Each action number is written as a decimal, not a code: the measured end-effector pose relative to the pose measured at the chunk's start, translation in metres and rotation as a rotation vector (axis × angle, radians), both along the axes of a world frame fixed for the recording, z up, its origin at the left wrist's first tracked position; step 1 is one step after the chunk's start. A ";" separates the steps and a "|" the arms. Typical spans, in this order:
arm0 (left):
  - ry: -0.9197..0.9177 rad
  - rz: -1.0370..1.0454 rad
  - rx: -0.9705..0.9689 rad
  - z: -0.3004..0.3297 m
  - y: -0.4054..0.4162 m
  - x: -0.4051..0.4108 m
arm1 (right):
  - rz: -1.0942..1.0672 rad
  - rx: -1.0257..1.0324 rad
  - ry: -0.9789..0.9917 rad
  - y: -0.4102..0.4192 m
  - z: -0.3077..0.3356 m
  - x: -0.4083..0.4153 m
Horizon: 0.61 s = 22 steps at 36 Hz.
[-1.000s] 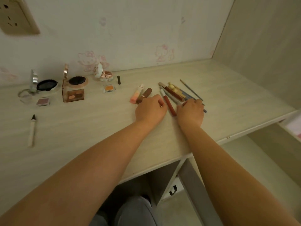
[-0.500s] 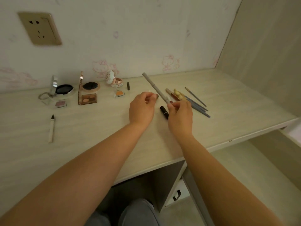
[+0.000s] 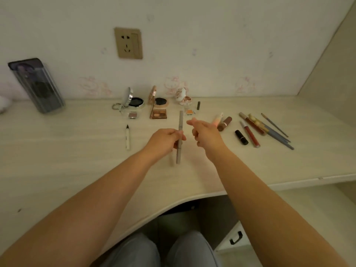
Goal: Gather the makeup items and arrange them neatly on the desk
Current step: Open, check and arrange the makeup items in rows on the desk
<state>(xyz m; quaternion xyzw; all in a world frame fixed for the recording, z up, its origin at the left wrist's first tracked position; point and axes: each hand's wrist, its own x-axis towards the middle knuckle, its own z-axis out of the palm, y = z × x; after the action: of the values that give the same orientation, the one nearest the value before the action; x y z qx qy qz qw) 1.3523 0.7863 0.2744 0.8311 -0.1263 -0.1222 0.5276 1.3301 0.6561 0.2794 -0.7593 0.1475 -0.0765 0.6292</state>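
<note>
Left hand (image 3: 165, 140) has the grey pencil (image 3: 180, 137), fingers curled round its middle, and holds it above the desk (image 3: 77, 166) mid-surface, its far tip toward the back edge. Right hand (image 3: 205, 134) hovers just beside it holding nothing, fingers loosely curled with the index finger extended, apart from the pencil.

Along the back edge sit three open compacts: silver (image 3: 133, 101), rose-gold (image 3: 159, 101) and a white patterned one (image 3: 183, 98). A palette (image 3: 158, 114) lies just in front of the rose-gold one.

Left of the hands, a white liner (image 3: 127, 138) lies alone. Toward the right edge: a pink tube (image 3: 217, 120) touching a brown lipstick (image 3: 225, 123), then a black lipstick (image 3: 241, 137), a red gloss (image 3: 249, 134) and a cluster of pencils (image 3: 277, 132). A dark case (image 3: 36, 85) leans at the back left corner.
</note>
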 end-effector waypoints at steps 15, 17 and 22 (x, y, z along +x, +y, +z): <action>0.148 -0.170 0.147 0.009 0.057 -0.020 | -0.107 0.501 0.186 0.018 0.012 0.026; 0.158 -0.115 0.105 0.008 0.063 -0.021 | -0.155 0.496 0.162 0.003 0.018 0.030; 0.071 0.147 -0.012 0.006 0.059 -0.005 | -0.079 0.256 0.150 0.016 0.012 0.035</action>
<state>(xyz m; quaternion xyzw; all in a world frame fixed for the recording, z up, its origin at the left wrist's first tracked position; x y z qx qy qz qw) 1.3472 0.8450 0.2802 0.8301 -0.0468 -0.1117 0.5443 1.3648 0.6719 0.2910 -0.6702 0.2324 -0.0245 0.7045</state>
